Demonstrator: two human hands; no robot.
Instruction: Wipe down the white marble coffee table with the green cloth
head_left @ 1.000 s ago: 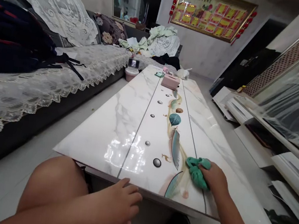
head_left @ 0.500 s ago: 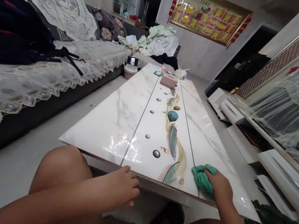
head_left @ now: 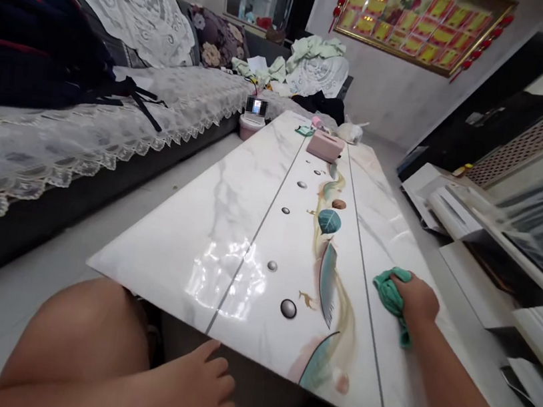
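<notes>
A green cloth (head_left: 390, 293) is bunched under my right hand (head_left: 418, 299), whose fingers press it on the right side of the long white marble-patterned table (head_left: 188, 219). One end of the cloth trails toward the near edge. My left hand (head_left: 209, 380) is just off the table's near edge, empty, with its fingers apart and the index finger reaching toward the edge. Leaf and ribbon patterns run down the table's middle strip. A pink box (head_left: 325, 146) stands at the far end.
Beside the box lie a small green item (head_left: 304, 131) and a plastic bag (head_left: 350, 132). A lace-covered sofa (head_left: 165, 97) runs along the left. A phone-like screen (head_left: 257, 106) stands on a pink bin (head_left: 248, 130). White cabinets (head_left: 473, 279) line the right.
My right hand has moved the green cloth forward, farther from the table's near edge. My left hand sits lower in view, a little back from the edge. The camera view has shifted.
</notes>
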